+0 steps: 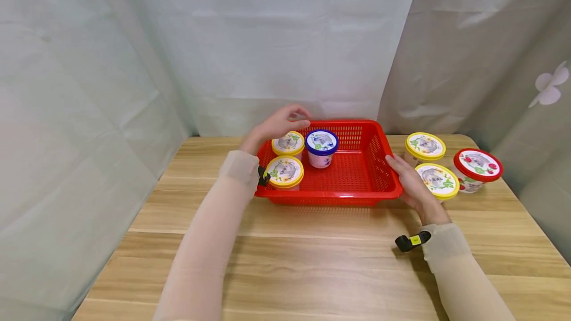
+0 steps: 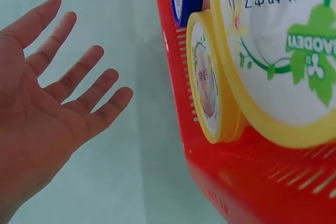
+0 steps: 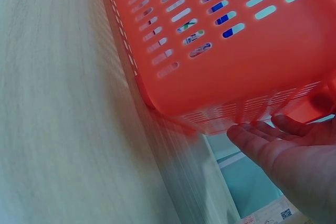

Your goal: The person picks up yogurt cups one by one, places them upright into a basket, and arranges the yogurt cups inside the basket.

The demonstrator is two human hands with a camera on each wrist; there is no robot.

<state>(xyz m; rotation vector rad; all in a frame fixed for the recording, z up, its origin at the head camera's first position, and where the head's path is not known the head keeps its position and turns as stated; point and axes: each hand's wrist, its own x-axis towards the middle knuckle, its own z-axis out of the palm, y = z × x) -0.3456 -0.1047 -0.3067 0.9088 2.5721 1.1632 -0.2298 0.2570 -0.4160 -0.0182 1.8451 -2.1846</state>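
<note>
A red plastic basket [image 1: 348, 170] with slotted walls stands on the table. In its left part are two yellow-lidded tubs [image 1: 286, 171] and a blue-lidded tub [image 1: 321, 142]. Over the basket's far left edge, my left hand [image 1: 285, 119] holds nothing; the left wrist view shows its fingers [image 2: 73, 80] spread and relaxed. My right hand [image 1: 412, 182] holds the basket's right rim. The right wrist view shows its fingers [image 3: 257, 140] below the rim, against the side wall, with the thumb hidden there.
Right of the basket, beside my right hand, stand two more yellow-lidded tubs [image 1: 425, 146] and a red-lidded tub [image 1: 478, 165]. The wooden table [image 1: 312, 261] extends toward me. Pale curtains [image 1: 285, 38] hang behind the basket and along both sides.
</note>
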